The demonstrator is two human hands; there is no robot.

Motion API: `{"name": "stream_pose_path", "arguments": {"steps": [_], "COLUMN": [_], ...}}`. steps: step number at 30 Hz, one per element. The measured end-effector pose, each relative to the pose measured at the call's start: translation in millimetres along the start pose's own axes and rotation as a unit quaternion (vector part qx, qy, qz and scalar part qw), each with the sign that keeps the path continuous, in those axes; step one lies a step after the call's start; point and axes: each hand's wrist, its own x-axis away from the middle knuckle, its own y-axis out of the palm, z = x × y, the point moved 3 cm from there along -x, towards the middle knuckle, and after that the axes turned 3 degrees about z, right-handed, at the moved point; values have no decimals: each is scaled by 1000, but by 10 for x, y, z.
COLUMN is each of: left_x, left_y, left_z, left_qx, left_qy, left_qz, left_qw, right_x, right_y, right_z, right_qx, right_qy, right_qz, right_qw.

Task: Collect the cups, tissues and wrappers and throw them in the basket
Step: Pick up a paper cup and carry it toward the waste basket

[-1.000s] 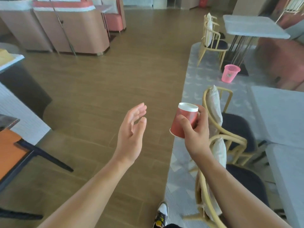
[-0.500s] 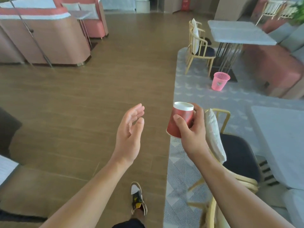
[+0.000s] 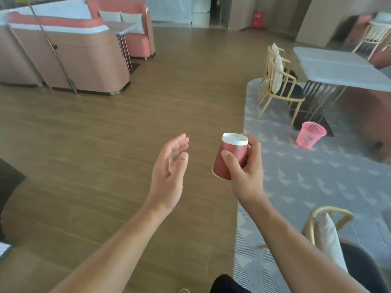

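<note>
- While a red paper cup (image 3: 230,159) is held in mid-air, nothing can be counted as thrown away yet; it is carried with its narrower white end up and its wide mouth down and to the left.
- The cup is gripped by the right hand (image 3: 246,174), with the thumb laid across the near wall and the fingers wrapped round the far side.
- Nothing is held by the left hand (image 3: 169,172); its fingers are kept loose and nearly straight, palm turned toward the cup and a little apart from it.
- The pink basket (image 3: 310,138) is seen ahead and to the right, on the grey rug (image 3: 317,182) and well apart from the cup (whether anything lies inside cannot be told through the mesh).
- One cup is judged collected, with the walk to the basket and the drop left to be done.
- No tissues or wrappers are shown, and none can be made out on the far table (image 3: 338,68) beside the basket, so that share of the work is taken as outstanding or out of view.
- A chair (image 3: 279,81) is drawn up at that table, and wooden floor (image 3: 105,134) lies to the left.
</note>
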Motion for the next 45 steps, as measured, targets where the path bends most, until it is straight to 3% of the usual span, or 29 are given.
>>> {"name": "stream_pose_path", "arguments": {"steps": [12, 22, 31, 45], "left_x": [-2337, -4235, -5285, -6855], "left_y": [-937, -1896, -3266, -6160], "left_z": [-1067, -1583, -2048, -2233], "left_qx": [-50, -82, -113, -197], "left_qy": [5, 11, 25, 24], "left_qz": [117, 257, 367, 445], "left_qw": [992, 963, 923, 873], "right_x": [-2064, -3755, -4344, -4652], "right_y": [2251, 4454, 6451, 10009], "right_z": [701, 771, 896, 428], "right_qx": [-54, -105, -138, -202], "right_qy": [-13, -37, -41, -51], "right_qz": [-127, -282, -379, -444], "right_qw": [990, 953, 914, 871]}}
